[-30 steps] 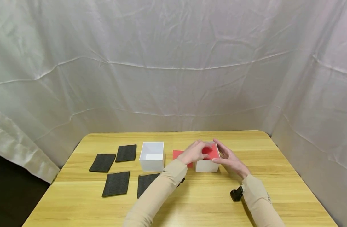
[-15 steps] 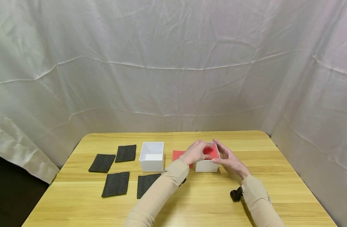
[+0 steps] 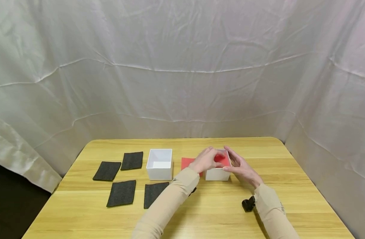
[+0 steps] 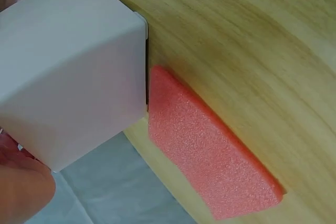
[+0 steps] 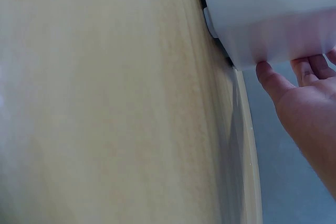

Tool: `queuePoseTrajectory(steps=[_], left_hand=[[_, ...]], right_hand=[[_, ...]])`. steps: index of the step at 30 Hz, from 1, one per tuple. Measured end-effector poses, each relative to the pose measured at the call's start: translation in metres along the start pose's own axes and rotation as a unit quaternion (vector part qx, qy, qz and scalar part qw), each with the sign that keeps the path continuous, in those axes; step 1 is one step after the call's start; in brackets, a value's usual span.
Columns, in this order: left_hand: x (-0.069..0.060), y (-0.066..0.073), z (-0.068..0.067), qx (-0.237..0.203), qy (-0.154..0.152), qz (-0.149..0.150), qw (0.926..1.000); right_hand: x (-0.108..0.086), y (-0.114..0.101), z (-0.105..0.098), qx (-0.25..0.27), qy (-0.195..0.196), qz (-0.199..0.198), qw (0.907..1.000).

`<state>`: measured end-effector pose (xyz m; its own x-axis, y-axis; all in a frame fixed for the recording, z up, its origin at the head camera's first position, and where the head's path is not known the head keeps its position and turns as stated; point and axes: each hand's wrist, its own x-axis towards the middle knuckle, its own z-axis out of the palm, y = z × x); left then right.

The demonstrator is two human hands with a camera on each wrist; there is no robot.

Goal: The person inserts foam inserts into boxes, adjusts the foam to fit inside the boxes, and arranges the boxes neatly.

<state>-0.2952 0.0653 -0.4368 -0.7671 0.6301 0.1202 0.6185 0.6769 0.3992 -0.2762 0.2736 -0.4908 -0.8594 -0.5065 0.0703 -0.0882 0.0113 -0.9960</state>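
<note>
A white box (image 3: pixel 217 175) with a red foam sheet (image 3: pixel 225 161) inside stands right of the table's middle. My left hand (image 3: pixel 204 161) reaches over its left side, with bent fingers down at the red foam; part of the fingers is hidden inside. My right hand (image 3: pixel 242 168) holds the box at its right side, thumb at the near rim and fingers toward the far corner. In the right wrist view several fingertips (image 5: pixel 265 69) touch the box wall. Left of the box lies another red foam sheet (image 4: pixel 205 150), partly covered by my left hand in the head view.
A second white box (image 3: pixel 159 174), open at the top, stands left of the red sheet. Several dark grey felt squares (image 3: pixel 121 193) lie on the left of the wooden table (image 3: pixel 212 212). A pale curtain (image 3: pixel 182 93) hangs behind the table.
My left fingers have shifted slightly at the red foam in the box, and the left forearm has moved a little to the right. The right hand and both boxes stay in place.
</note>
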Motion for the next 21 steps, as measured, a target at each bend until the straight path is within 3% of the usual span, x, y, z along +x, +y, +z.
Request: queuePoseTrajectory(steps=[4,10,13,16,21], left_hand=[[0.000,-0.003,0.001,-0.020,0.010,0.010,0.9997],[-0.007,-0.013,0.001,-0.120,0.028,0.007,0.9924],[-0.012,-0.016,-0.002,-0.186,0.050,-0.014,0.9812],[-0.018,-0.020,-0.006,-0.246,0.097,-0.035,0.9638],[-0.027,-0.028,-0.013,-0.271,0.190,-0.053,0.9421]], right_hand=[[0.000,0.002,0.001,0.022,-0.001,0.007,0.9997],[0.001,0.003,0.001,0.024,-0.003,0.005,0.9997],[0.002,0.003,0.002,0.028,-0.004,0.002,0.9996],[0.003,0.003,0.002,0.024,-0.001,-0.002,0.9997],[0.006,0.004,0.000,-0.009,0.006,-0.011,0.9999]])
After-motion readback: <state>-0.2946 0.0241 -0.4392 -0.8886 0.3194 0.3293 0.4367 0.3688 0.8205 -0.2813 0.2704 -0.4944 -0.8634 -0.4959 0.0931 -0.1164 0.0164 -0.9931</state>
